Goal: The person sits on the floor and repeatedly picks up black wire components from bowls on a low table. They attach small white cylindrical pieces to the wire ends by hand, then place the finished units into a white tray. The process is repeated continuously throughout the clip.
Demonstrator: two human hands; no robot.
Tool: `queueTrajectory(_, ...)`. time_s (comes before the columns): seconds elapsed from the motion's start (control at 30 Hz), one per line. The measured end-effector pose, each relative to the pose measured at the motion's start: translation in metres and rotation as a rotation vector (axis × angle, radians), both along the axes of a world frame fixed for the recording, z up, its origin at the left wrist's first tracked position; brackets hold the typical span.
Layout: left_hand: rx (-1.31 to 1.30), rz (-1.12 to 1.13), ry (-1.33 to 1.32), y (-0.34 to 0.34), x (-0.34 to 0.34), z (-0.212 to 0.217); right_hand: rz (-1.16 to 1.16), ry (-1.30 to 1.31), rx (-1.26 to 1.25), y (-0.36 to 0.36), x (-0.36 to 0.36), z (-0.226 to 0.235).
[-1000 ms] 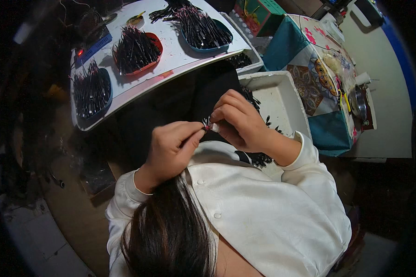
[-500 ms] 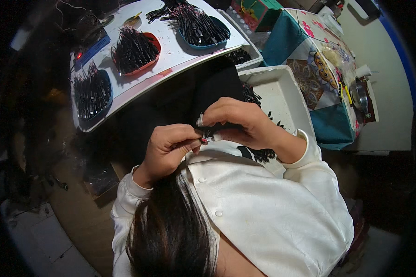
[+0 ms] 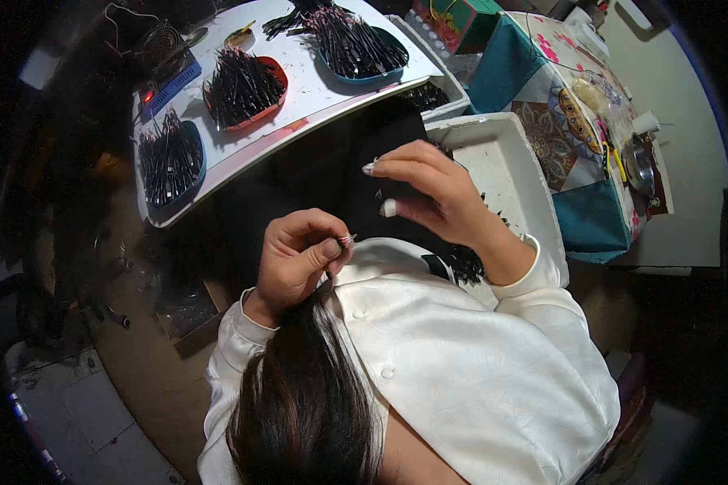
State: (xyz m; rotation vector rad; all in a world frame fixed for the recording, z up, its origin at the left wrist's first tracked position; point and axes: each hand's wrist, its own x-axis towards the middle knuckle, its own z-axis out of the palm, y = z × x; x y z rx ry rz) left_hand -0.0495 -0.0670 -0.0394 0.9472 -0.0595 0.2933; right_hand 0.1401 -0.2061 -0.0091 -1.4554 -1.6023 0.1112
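A patterned cloth [image 3: 570,121] drapes the side table, bearing a metal bowl [image 3: 641,162] (small, shiny) near its edge.

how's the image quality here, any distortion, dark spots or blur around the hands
Head view: fisheye bends the white board's edges and blackens the corners; light falls bright on the board and white tray, the lap between is near black; the left hand and right hand look fairly sharp.
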Motion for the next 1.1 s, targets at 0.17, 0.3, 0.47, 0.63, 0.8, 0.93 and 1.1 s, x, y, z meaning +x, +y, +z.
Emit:
queueTrajectory(0.17, -0.047, -0.034, 0.007, 0.0, 0.004, -0.002, 0.215, 0.177, 0.115, 0.004, -0.017, 0.0)
queueTrajectory(0.3, 0.021, -0.023, 0.012, 0.001, 0.005, 0.003, 0.236, 0.142, 0.106, 0.01, -0.023, 0.003)
queueTrajectory(0.47, 0.91, 0.319, -0.035, 0.006, 0.002, 0.016, 0.363, 1.153, -0.389, 0.0, -0.034, -0.008)
queueTrajectory(0.63, 1.155, 0.379, -0.173, 0.005, 0.003, 0.019, 0.39, 1.504, -0.576, -0.009, -0.032, -0.013)
queueTrajectory(0.8, 0.652, 0.287, 0.095, -0.002, -0.005, 0.018, 0.061, 0.189, -0.104, -0.01, -0.032, 0.004)
queueTrajectory(0.93, 0.505, 0.235, 0.072, -0.005, -0.004, 0.015, 0.097, -0.153, 0.053, -0.005, -0.029, 0.011)
queueTrajectory(1.1, 0.866, 0.33, -0.028, -0.003, -0.003, 0.015, 0.211, 0.617, -0.396, -0.011, -0.034, 0.009)
